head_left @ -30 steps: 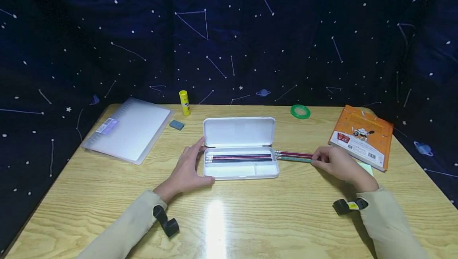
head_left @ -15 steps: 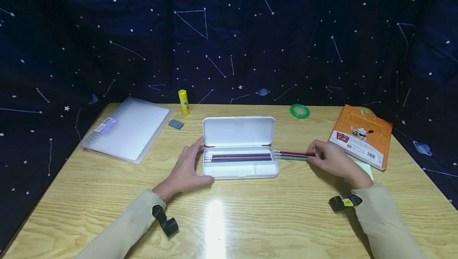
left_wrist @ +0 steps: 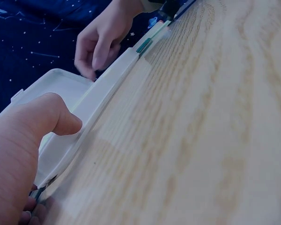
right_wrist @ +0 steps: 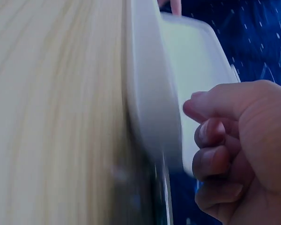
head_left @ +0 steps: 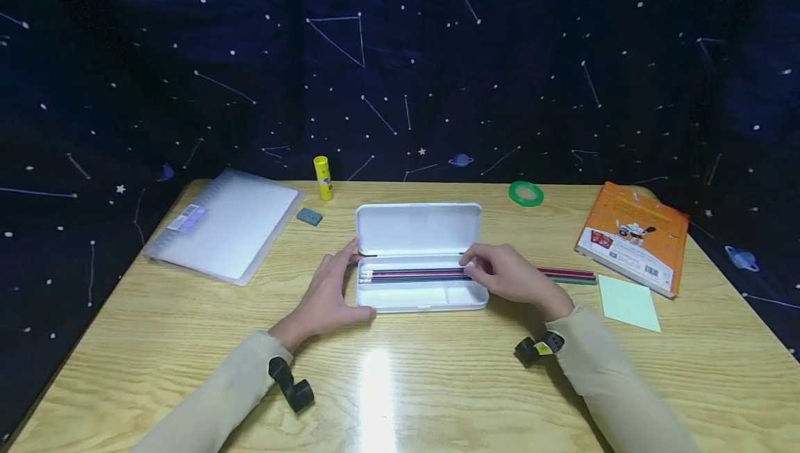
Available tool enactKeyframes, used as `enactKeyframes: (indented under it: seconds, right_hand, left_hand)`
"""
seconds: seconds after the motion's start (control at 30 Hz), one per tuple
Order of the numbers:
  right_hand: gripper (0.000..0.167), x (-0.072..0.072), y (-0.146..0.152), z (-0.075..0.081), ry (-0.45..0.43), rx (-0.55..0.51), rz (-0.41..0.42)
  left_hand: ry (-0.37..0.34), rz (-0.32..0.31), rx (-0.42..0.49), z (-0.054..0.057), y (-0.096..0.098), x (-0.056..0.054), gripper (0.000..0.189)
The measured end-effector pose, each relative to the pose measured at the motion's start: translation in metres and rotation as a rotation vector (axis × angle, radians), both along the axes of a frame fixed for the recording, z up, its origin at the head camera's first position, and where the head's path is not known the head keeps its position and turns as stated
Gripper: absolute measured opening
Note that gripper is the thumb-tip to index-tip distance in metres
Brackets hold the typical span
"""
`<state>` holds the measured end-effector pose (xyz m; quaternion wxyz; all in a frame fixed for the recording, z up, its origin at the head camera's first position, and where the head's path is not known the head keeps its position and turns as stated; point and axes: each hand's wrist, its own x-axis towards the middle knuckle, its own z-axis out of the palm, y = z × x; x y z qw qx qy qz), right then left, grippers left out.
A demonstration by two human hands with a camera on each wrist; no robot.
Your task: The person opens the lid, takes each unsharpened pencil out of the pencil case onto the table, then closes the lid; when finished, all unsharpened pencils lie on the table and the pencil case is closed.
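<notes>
A white pencil case (head_left: 419,229) lies with its lid raised. My left hand (head_left: 328,300) grips its left end; in the left wrist view the thumb (left_wrist: 68,123) presses the case wall, with other fingertips low behind it. Inside the back compartment lie several pencils (head_left: 409,276), eraser ends to the left. My right hand (head_left: 515,278) is over the case's right end, fingers curled, tips at the pencils' right ends. In the right wrist view no pencil shows in that hand (right_wrist: 243,145); whether it pinches one is hidden. More pencils (head_left: 570,275) lie on the table, partly behind it.
A clear folder (head_left: 231,224), a grey eraser (head_left: 309,217) and a yellow glue stick (head_left: 323,178) are on the left. Green tape (head_left: 526,194) sits at the back. Pale green sticky notes (head_left: 629,302) and an orange book (head_left: 637,227) lie on the right.
My right hand has left the pencils on the table and moved left, over the case's right end. This uncovers the sticky notes and those pencils' right ends. My left hand stays put.
</notes>
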<state>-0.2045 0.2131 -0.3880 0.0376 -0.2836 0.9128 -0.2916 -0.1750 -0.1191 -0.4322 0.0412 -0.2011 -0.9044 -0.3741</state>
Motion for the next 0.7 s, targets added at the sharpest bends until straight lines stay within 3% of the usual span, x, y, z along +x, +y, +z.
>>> enactKeyframes:
  seconds: [0.17, 0.37, 0.7]
  right_hand:
    - [0.019, -0.003, -0.031, 0.004, 0.028, 0.101, 0.072]
    - [0.023, -0.007, -0.054, 0.007, 0.047, 0.223, 0.088]
    - [0.013, -0.018, -0.07, 0.008, 0.025, 0.205, 0.094]
  left_hand:
    - [-0.002, 0.006, 0.004, 0.0, 0.002, -0.001, 0.118]
    - [-0.003, 0.0, 0.001, 0.0, 0.003, -0.002, 0.12]
    - [-0.006, -0.002, 0.011, -0.001, 0.001, -0.002, 0.12]
